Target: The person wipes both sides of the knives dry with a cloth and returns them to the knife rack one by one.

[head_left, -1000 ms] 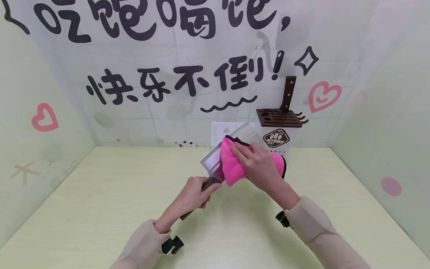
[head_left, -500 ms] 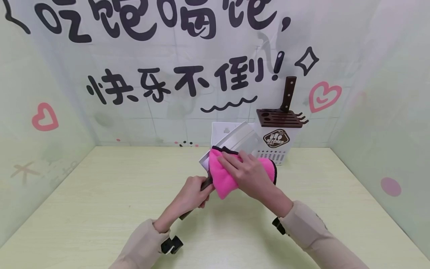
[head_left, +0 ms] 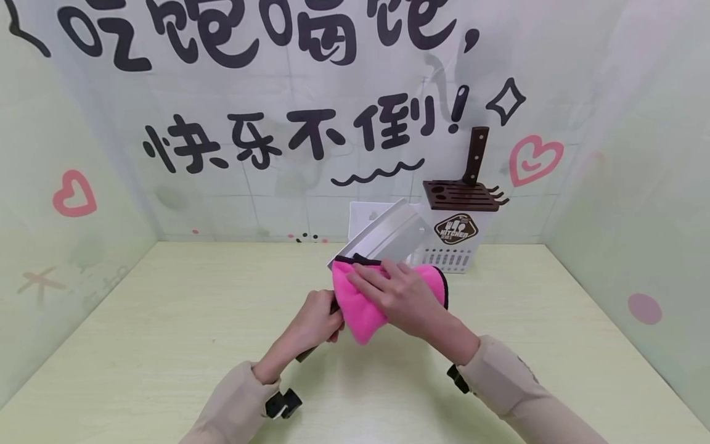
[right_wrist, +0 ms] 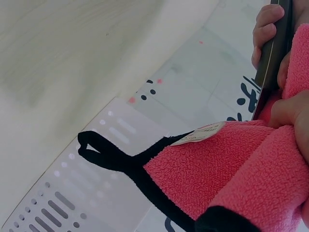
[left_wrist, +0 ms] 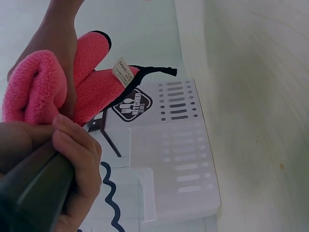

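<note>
My left hand (head_left: 316, 317) grips the dark handle of a broad-bladed kitchen knife (head_left: 383, 237), whose blade slants up and to the right. A pink towel (head_left: 357, 308) with black edging covers the blade's end near the handle. My right hand (head_left: 405, 296) holds this towel against the blade, close to the left hand. In the left wrist view, fingers wrap the knife handle (left_wrist: 36, 188) and folded towel bunches just beyond them. The right wrist view shows the towel's label (right_wrist: 200, 134) and black hanging loop (right_wrist: 104, 162); most of the blade is hidden there.
Behind the blade, a white slotted kitchen holder (head_left: 452, 256) with a brown top stands by the back wall. A dark-handled knife (head_left: 476, 154) stands in its top. The pale wooden table (head_left: 194, 339) spreads below, with printed walls on three sides.
My right hand and the towel have slid down and left along the blade toward the handle, uncovering more of the upper blade. The left hand has stayed nearly still.
</note>
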Demonstrator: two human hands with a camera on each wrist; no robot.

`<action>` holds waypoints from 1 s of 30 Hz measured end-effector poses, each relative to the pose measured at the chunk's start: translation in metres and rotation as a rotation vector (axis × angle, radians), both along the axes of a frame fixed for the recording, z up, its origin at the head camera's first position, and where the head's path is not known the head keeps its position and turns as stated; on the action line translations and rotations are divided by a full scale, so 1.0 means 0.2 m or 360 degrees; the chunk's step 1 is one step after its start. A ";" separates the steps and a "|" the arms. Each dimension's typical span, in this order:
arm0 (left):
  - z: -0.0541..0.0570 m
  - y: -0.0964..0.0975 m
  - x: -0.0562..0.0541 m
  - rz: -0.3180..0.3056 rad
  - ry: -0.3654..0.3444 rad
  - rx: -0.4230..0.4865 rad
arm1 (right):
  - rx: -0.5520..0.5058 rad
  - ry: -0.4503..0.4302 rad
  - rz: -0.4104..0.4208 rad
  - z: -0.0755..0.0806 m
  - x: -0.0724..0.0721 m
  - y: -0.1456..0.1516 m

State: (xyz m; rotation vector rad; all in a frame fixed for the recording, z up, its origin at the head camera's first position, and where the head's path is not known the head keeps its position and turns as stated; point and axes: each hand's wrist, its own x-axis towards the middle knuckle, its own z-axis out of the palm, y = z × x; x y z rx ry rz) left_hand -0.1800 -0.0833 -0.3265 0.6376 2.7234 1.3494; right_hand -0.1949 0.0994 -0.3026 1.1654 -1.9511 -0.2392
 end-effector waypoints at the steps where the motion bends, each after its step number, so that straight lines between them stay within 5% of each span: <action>1: 0.00 0.00 0.00 -0.0002 0.0009 0.0002 | 0.0002 -0.0002 0.0006 0.00 0.00 0.00; 30: 0.00 -0.01 0.00 -0.0022 0.0070 0.0046 | -0.0025 -0.0054 0.0077 0.00 0.02 0.00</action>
